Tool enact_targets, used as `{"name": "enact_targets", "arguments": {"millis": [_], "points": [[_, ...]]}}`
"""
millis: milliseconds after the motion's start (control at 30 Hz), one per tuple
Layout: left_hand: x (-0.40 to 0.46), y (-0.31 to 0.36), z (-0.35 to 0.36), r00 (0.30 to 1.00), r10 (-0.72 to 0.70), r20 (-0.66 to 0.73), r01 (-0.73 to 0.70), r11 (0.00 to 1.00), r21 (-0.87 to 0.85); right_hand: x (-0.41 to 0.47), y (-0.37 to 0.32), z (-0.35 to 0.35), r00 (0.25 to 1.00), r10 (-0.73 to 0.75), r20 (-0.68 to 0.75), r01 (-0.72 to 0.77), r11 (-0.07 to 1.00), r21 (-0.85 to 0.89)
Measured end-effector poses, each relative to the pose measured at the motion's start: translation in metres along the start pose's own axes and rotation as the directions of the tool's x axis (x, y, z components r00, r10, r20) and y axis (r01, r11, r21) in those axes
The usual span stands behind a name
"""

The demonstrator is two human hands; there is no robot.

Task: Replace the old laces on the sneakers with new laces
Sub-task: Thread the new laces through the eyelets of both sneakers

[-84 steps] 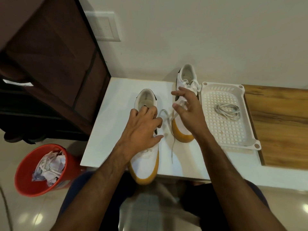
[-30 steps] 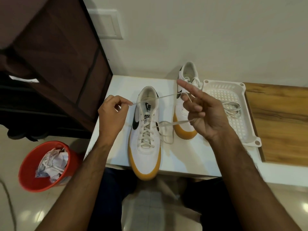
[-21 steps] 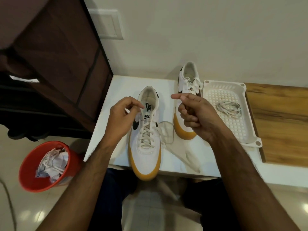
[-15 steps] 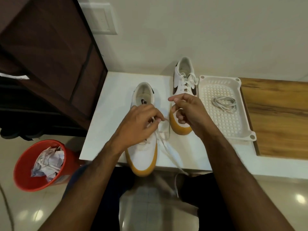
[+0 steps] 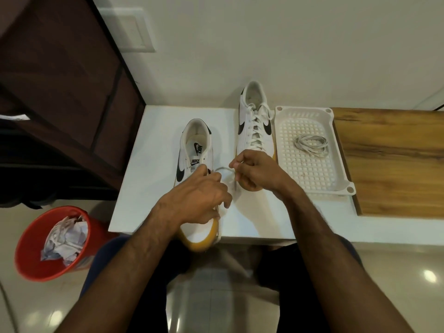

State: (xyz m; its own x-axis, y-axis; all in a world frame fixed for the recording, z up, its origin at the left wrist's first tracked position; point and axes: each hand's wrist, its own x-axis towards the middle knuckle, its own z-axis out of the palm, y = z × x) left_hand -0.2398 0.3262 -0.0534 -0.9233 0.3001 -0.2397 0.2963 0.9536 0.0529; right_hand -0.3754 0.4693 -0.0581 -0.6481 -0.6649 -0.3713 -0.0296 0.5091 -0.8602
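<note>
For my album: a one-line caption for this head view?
Both hands work a white lace on the near sneaker.

On the white surface, the left hand covers the near sneaker while the right hand pinches its white lace beside the far sneaker.

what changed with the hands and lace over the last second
Both hands came down from holding the lace stretched above the near sneaker. The left hand now covers its eyelets; the right hand pinches the lace beside it. Far sneaker, tray and bin unchanged.
</note>
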Motion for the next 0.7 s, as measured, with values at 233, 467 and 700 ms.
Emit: {"name": "enact_targets", "arguments": {"millis": [233, 467, 700], "points": [[-0.002, -0.011, 0.010, 0.935, -0.122, -0.334, 0.024, 0.959, -0.282, -0.002, 0.000, 0.003, 0.992, -0.026, 0.127, 0.020, 0.999, 0.048], [-0.003, -0.020, -0.001, 0.511, -0.778, -0.366, 0.094, 0.474, -0.876, -0.011, -0.008, 0.003, 0.912, -0.097, 0.399, 0.042, 0.988, 0.145], [-0.020, -0.041, 0.006, 0.432, -0.833, -0.346, 0.230, 0.473, -0.851, 0.000, -0.004, -0.016, 0.982, -0.132, -0.139, 0.191, 0.688, 0.700]]}}
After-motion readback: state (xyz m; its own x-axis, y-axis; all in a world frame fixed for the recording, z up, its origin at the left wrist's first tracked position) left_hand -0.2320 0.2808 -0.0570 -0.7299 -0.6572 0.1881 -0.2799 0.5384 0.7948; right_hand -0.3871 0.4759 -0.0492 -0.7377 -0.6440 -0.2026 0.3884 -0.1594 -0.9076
